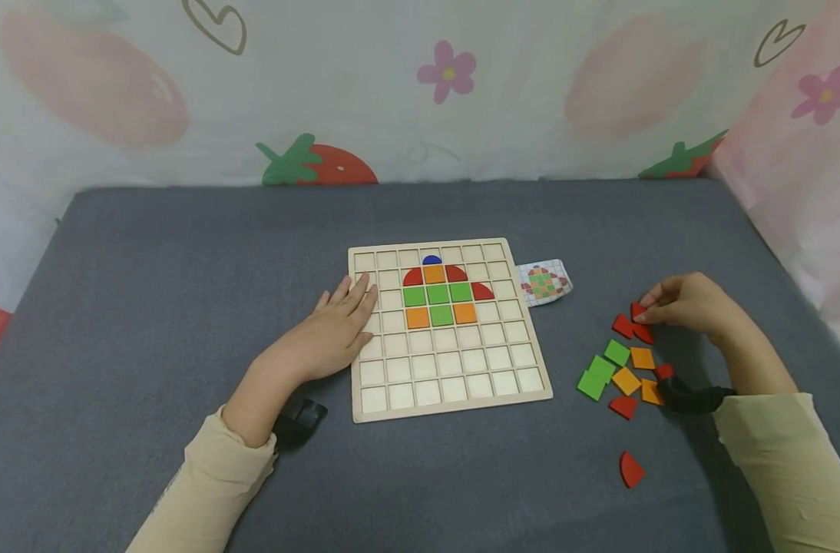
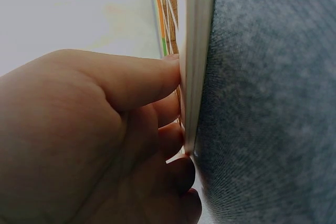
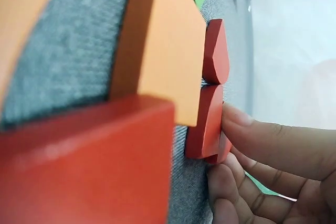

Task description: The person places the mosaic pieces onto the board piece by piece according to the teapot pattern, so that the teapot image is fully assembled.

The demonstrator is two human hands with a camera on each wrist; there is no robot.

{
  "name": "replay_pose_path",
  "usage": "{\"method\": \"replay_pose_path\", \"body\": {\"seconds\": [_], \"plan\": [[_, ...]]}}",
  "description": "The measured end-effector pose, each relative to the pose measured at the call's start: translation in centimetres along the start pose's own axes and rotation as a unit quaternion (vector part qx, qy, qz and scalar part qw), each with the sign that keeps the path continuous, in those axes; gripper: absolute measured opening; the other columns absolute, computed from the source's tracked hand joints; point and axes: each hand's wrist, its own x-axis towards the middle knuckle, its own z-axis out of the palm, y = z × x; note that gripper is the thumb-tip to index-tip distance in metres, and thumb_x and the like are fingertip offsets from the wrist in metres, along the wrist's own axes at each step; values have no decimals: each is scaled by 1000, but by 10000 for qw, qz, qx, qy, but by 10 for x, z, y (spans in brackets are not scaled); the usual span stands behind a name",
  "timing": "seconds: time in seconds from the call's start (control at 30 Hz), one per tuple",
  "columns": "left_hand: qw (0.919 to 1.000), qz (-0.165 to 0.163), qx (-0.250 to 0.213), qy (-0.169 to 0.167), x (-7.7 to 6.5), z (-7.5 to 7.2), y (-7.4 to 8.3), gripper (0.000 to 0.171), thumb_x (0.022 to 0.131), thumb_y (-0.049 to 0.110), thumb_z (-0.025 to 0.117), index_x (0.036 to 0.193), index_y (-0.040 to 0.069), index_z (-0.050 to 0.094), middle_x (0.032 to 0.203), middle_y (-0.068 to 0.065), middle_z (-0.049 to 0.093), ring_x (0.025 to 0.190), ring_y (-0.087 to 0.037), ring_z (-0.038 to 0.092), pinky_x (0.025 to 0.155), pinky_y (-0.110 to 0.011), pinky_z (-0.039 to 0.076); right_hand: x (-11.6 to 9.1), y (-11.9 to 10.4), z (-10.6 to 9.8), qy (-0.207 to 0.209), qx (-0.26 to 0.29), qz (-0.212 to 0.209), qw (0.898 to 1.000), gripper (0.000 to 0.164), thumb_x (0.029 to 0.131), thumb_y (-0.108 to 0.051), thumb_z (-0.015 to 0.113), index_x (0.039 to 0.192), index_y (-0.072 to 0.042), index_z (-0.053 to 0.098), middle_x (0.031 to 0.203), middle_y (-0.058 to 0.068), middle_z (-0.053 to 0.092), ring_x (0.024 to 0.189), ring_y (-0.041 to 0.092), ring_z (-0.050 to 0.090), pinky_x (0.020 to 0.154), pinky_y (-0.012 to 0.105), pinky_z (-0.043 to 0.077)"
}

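My left hand (image 1: 333, 330) rests on the left edge of a wooden grid board (image 1: 451, 407), fingers straight and spread. In the left wrist view its thumb (image 2: 142, 80) lies against the board's rim. Set in the board's upper cells are green squares (image 1: 437, 294), orange squares (image 1: 417, 317), red quarter-circles (image 1: 483, 291) and a small blue piece (image 1: 431, 259). To the right of the board, my right hand (image 1: 696, 307) pinches a red quarter-circle piece (image 1: 638, 310) between thumb and finger. Other red pieces (image 3: 206, 121) lie right beside it in the right wrist view.
Loose green squares (image 1: 602, 369), orange squares (image 1: 626, 381) and red pieces (image 1: 623, 407) lie scattered near my right wrist. One red piece (image 1: 630, 470) sits apart, nearer me. A pattern card (image 1: 546, 283) touches the board's right side. Everything lies on a grey cloth-covered table (image 1: 150, 307).
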Motion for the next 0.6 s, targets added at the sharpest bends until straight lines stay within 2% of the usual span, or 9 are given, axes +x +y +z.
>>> {"method": "replay_pose_path", "body": {"seconds": [0.2,0.4,0.6], "plan": [[10000,-15,10,11,0,0,0,60,101,20,43,149,-2,14,156,-18,2,142,-37,-2,111,-55,8,0,-1,1,65,28,-165,9998,24,84,-18,72,93,3,65,79,-1,65,81,19,50,71,32,41],[10000,-9,19,-3,0,-1,1,60,101,20,43,149,-3,15,156,-18,2,142,-37,-2,111,-55,9,-1,-3,1,124,64,-221,9997,22,83,-16,72,93,3,66,78,0,65,80,19,50,73,32,41],[10000,15,5,-17,0,-2,1,60,101,20,43,149,-2,15,156,-18,1,142,-37,-2,111,-55,9,-3,-5,0,210,192,-340,9990,22,85,-14,71,95,5,66,80,2,67,78,13,54,71,27,46]]}}
